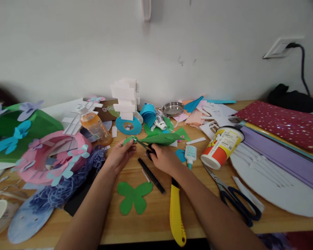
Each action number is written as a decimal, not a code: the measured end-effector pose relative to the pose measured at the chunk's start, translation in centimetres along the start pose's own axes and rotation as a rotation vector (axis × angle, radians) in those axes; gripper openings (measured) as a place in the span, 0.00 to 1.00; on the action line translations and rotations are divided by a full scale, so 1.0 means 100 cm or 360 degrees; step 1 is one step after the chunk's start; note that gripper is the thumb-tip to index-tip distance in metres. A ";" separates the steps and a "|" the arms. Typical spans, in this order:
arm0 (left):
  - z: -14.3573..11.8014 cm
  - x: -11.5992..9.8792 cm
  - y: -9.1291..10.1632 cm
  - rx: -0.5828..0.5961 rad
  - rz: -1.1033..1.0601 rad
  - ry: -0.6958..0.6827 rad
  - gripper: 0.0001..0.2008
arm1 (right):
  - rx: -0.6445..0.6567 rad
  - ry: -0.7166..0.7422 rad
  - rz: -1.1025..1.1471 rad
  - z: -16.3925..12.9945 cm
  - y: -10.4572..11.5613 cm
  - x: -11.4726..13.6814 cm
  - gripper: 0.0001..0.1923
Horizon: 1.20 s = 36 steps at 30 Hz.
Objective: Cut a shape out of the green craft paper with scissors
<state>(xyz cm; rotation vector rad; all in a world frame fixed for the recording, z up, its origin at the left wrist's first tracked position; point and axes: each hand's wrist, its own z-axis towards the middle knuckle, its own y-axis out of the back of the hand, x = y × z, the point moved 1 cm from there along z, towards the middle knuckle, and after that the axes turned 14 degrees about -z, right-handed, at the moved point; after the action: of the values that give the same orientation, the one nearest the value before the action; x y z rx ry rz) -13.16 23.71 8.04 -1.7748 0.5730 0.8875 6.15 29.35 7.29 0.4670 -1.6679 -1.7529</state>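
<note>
My left hand [122, 153] pinches the edge of a piece of green paper [160, 139] above the middle of the table. My right hand [163, 159] is closed round the black handles of a small pair of scissors [149, 151]. Their blades point left and meet the green paper close to my left fingertips. Most of the sheet stretches right, above my right hand. Below my hands lies a green paper butterfly [134, 198], flat on the wood. A black marker [151, 176] rests between it and my right forearm, and a yellow cutter [176, 215] lies partly under that forearm.
At right are a glue bottle [190, 154], a tilted paper cup [222, 147], larger scissors [233, 198] and a white disc [276, 184]. A pink paper ring [32, 168], blue yarn [65, 185] and an orange bottle [96, 127] crowd the left. Paper scraps line the wall.
</note>
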 end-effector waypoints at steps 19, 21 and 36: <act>0.002 0.006 -0.004 -0.0062 0.0041 -0.0416 0.13 | -0.0011 -0.0034 0.0051 0.001 -0.004 0.004 0.08; 0.002 0.005 -0.002 -0.0050 0.0122 -0.0434 0.12 | -0.0012 -0.0036 0.0038 0.001 -0.005 0.004 0.08; 0.001 -0.005 0.005 0.0016 0.0301 -0.0292 0.14 | 0.0018 -0.0064 0.0095 0.001 -0.003 0.003 0.09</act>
<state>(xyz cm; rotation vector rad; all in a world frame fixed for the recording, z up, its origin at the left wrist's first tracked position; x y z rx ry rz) -13.86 23.63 8.15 -1.6278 0.6310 1.1624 5.81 29.20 7.11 0.3852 -1.7030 -1.7210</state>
